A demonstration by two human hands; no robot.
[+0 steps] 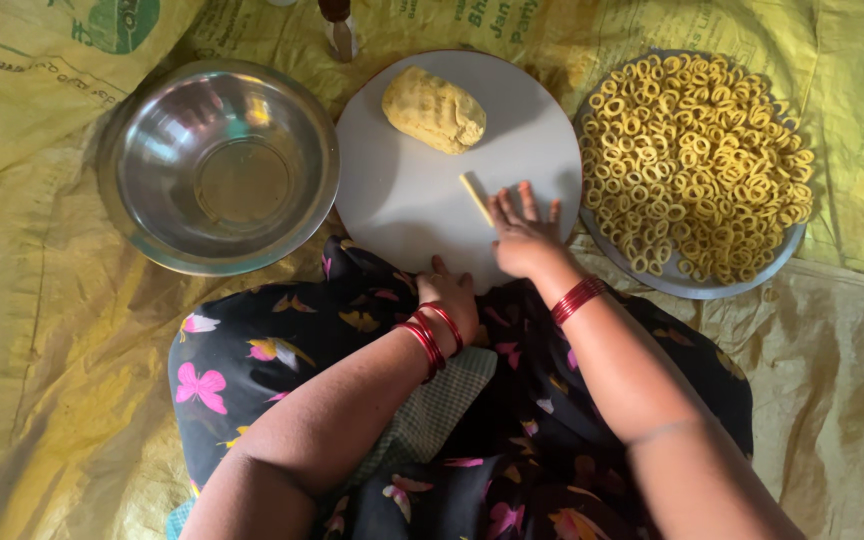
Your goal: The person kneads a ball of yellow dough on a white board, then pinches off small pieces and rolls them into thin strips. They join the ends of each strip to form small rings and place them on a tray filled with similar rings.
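A round white board (402,190) lies in front of me. On its far side sits a lump of yellow dough (433,109). A thin short dough strip (475,198) lies near the board's middle. My right hand (524,235) rests flat on the board with fingers spread, its fingertips just right of the strip. My left hand (449,293) presses on the board's near edge, fingers curled over it. Both wrists wear red bangles.
A steel bowl (220,165) with a little clear liquid stands left of the board. A plate (692,285) heaped with several yellow dough rings (697,160) sits at the right. A small bottle (339,28) stands beyond the board. Yellow sacking covers the floor.
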